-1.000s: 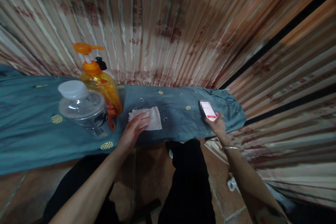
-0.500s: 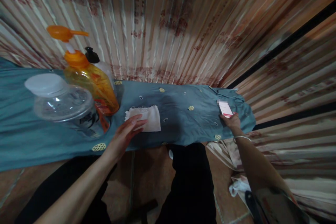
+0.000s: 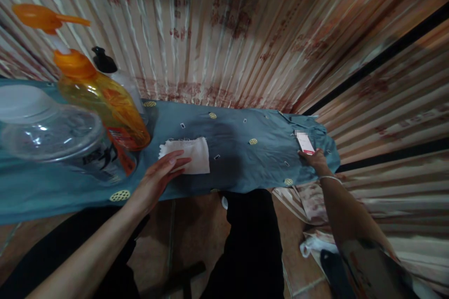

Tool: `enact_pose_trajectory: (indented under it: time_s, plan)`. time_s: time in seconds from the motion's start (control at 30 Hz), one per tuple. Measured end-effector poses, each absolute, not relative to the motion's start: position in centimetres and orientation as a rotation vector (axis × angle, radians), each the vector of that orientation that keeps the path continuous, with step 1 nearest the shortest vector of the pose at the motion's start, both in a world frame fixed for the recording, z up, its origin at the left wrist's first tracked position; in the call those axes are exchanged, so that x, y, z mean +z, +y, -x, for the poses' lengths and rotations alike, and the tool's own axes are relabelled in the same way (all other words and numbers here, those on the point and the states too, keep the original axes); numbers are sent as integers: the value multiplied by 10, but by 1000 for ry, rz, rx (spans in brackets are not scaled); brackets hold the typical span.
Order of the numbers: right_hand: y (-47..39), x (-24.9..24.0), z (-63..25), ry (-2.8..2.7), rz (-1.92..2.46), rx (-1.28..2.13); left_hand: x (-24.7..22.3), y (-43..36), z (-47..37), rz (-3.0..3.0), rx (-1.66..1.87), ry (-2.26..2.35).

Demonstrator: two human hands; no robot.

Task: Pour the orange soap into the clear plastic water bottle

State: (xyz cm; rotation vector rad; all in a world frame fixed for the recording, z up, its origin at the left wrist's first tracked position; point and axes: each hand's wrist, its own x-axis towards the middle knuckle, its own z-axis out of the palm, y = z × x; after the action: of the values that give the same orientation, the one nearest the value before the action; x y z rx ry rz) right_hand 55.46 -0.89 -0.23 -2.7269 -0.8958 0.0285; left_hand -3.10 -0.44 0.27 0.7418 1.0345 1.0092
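My left hand [image 3: 156, 177] reaches over a small white cloth [image 3: 196, 156] with a frayed edge, which lies flat on the table. Its fingers are stretched out and apart, over the cloth's left part; whether they press on it I cannot tell. At the table's far right end, my right hand [image 3: 317, 162] grips the near end of a phone [image 3: 305, 143] with a lit white screen and a red patch at the bottom. The phone is low over the tabletop, and I cannot tell if it touches.
To the left stand a clear plastic jar [image 3: 52, 135] with a white lid, an orange pump bottle [image 3: 105, 98] and a bottle with a black pump [image 3: 117, 74]. A teal patterned cloth [image 3: 231, 124] covers the narrow table. Pleated curtains [image 3: 224, 32] hang behind, and black bars [image 3: 379, 51] cross at right.
My right hand has shifted the phone slightly to the right along the table. The view has moved a little, so the bottles and the white cloth appear further left. My left hand stays over the cloth.
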Motion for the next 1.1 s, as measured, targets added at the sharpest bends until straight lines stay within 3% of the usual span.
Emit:
enact_pose_trajectory:
  time_s: [0.63,0.83,1.1]
  plan:
    - [-10,9,-522,-888,2627,7,-9,-4,36,-796,1018,990]
    - [-6,-4,-455,-1177,2330,15,-17,-7,30,-937,1011,1012]
    - [-38,-28,-300,-1550,1860,330,-8,-16,45,-1138,1040,1045]
